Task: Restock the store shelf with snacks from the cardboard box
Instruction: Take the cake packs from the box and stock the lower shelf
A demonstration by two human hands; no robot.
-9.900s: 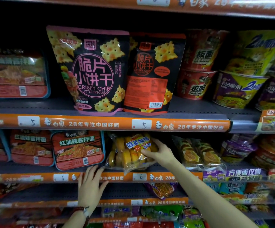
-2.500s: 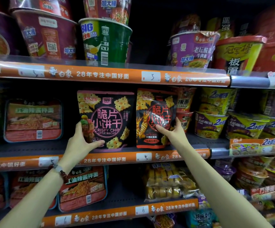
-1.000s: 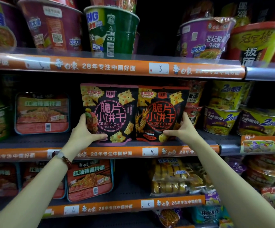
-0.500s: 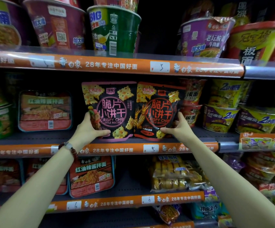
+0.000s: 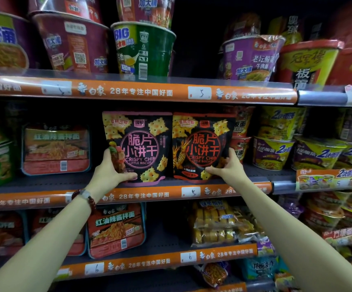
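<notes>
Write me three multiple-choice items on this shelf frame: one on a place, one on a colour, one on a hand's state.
1. Where do the two Crispy Chip bags stand?
A. top shelf, among the cups
B. middle shelf, side by side
C. lowest shelf, lying flat

2. What colour is the ring on the bag at the person's right?
A. red-orange
B. green
C. white

3. What is the left hand doing?
A. hanging free
B. pressing flat on a price strip
C. gripping the left edge of the pink-ring bag

Answers:
1 B: the pink-ring bag and the red-ring bag stand upright next to each other on the middle shelf.
2 A: its ring and lettering are red-orange.
3 C: the left hand wraps that bag's edge, thumb across its front; the right hand grips the other bag likewise.
</notes>
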